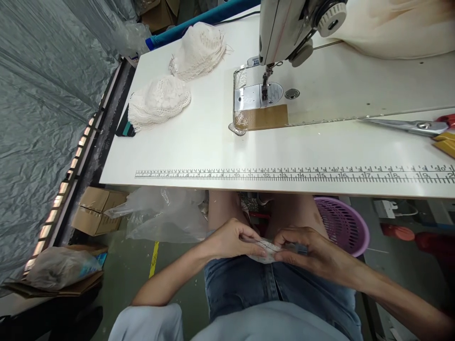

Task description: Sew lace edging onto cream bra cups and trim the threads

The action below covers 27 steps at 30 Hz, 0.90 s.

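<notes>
Over my lap, below the table's front edge, a small piece of white lace fabric (pixel 265 252) is pinched between both hands. My left hand (pixel 236 241) grips its left end with thumb and fingers. At its right end, my right hand (pixel 298 248) holds it the same way, and the fingers hide part of it. Two stacks of similar white lace pieces lie on the table's left side: a rear stack (pixel 199 51) and a front stack (pixel 159 102). The sewing machine (pixel 280 33) stands beyond my hands, its needle over the metal plate (pixel 249 97).
Scissors (pixel 408 125) lie at the table's right, near cream fabric (pixel 401 28). A printed ruler (pixel 249 175) runs along the front edge of the white table (pixel 199 147). Below are a purple basket (pixel 359 227), a plastic bag (pixel 163 218) and a cardboard box (pixel 95 210).
</notes>
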Each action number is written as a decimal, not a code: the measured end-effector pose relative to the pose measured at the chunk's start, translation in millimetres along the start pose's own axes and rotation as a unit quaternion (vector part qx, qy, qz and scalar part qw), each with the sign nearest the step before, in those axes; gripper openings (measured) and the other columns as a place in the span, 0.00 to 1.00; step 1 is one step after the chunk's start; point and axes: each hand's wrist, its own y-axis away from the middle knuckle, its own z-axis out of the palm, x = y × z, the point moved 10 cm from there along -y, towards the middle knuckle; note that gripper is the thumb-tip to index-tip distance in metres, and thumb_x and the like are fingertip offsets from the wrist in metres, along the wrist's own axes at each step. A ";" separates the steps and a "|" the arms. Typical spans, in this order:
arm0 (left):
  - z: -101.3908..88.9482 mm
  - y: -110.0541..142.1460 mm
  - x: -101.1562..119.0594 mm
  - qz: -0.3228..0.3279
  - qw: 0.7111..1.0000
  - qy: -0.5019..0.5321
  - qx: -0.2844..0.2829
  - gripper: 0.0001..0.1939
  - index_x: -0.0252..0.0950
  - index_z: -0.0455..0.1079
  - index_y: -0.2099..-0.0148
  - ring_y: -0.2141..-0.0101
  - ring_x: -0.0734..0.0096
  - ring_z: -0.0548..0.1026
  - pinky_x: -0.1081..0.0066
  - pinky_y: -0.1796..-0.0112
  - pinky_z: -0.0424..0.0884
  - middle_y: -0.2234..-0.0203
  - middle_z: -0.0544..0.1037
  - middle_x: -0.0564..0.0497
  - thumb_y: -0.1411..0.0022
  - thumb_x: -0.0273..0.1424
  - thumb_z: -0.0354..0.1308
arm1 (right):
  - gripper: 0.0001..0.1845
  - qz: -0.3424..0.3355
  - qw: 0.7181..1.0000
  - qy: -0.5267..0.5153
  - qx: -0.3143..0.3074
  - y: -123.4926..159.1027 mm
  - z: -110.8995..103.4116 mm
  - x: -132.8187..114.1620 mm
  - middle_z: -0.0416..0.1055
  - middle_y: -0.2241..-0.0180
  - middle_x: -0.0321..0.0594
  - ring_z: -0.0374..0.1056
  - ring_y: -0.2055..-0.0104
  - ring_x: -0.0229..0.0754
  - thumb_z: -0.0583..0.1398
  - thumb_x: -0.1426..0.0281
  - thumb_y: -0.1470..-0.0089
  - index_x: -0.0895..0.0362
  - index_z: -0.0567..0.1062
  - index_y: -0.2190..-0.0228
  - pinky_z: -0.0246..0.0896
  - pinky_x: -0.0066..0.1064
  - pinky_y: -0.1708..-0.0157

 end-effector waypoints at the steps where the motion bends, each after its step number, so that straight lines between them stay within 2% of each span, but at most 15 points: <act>1: -0.3 0.3 -1.4 -0.003 1.000 0.005 0.000 0.16 0.30 0.78 0.66 0.77 0.78 0.67 0.78 0.75 0.59 0.77 0.76 0.51 0.53 0.38 0.66 | 0.13 0.004 1.000 0.008 0.003 0.1 -0.5 1.9 0.71 0.67 0.36 0.66 0.65 0.43 0.57 0.56 0.45 0.52 0.73 0.66 0.55 0.29 0.68; 7: -4.0 2.3 -6.4 -0.024 0.999 0.022 0.010 0.17 0.29 0.77 0.67 0.78 0.80 0.65 0.78 0.75 0.59 0.80 0.74 0.52 0.55 0.39 0.67 | 0.18 0.009 0.999 0.034 0.011 -1.2 0.2 8.0 0.71 0.62 0.39 0.65 0.60 0.46 0.58 0.52 0.48 0.51 0.72 0.61 0.56 0.30 0.66; 13: -5.9 3.0 -6.6 -0.043 0.998 0.036 0.027 0.19 0.29 0.77 0.69 0.78 0.80 0.64 0.78 0.75 0.58 0.81 0.73 0.53 0.57 0.42 0.68 | 0.18 -0.009 0.999 0.032 0.041 -6.3 -4.0 -0.3 0.71 0.69 0.38 0.65 0.66 0.44 0.58 0.53 0.48 0.54 0.73 0.66 0.56 0.30 0.69; 18: -4.2 3.3 -10.3 -0.047 0.997 0.057 0.029 0.20 0.30 0.77 0.69 0.78 0.79 0.66 0.77 0.75 0.59 0.80 0.74 0.53 0.57 0.43 0.68 | 0.19 -0.015 0.999 -0.021 0.046 -10.0 -4.7 -3.3 0.70 0.74 0.37 0.65 0.70 0.40 0.54 0.54 0.44 0.56 0.74 0.72 0.54 0.28 0.73; 24: -5.2 3.1 -9.1 -0.041 0.997 0.059 0.035 0.19 0.29 0.77 0.69 0.78 0.79 0.66 0.78 0.75 0.60 0.80 0.74 0.53 0.57 0.42 0.68 | 0.17 -0.008 0.999 -0.035 0.018 -7.9 -0.8 0.3 0.71 0.72 0.36 0.65 0.69 0.40 0.57 0.54 0.47 0.56 0.74 0.70 0.56 0.28 0.72; 27: -6.6 3.0 -10.7 -0.040 0.997 0.052 0.043 0.20 0.30 0.77 0.67 0.77 0.78 0.67 0.77 0.75 0.61 0.79 0.75 0.51 0.56 0.42 0.67 | 0.18 -0.009 0.999 -0.035 0.026 -8.1 -0.8 1.4 0.71 0.71 0.37 0.66 0.69 0.41 0.59 0.53 0.49 0.56 0.74 0.69 0.56 0.27 0.73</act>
